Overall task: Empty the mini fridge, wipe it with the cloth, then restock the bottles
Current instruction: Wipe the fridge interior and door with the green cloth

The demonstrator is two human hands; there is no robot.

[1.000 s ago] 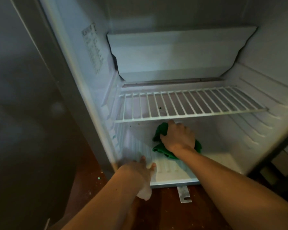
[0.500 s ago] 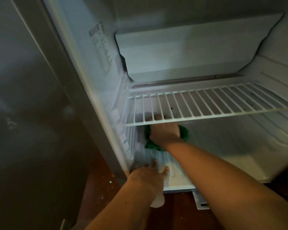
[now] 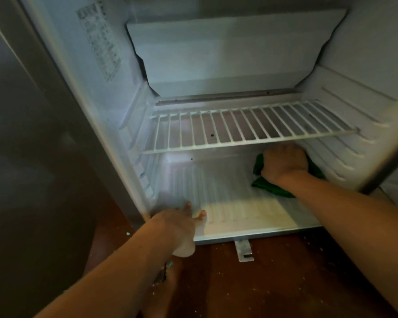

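The white mini fridge stands open with nothing stored inside. My right hand presses a green cloth onto the ribbed floor at the back right, under the white wire shelf. The cloth shows on both sides of the hand and is partly covered by it. My left hand rests flat on the fridge's front left floor edge, fingers spread, holding nothing. No bottles are in view.
The freezer box flap hangs at the top of the cavity. A label is stuck on the left inner wall. A metal hinge bracket juts out below the front lip onto the brown floor. A dark panel fills the left.
My right hand has slid the green cloth from the back left of the fridge floor across to the back right. My left hand has stayed on the front left edge.
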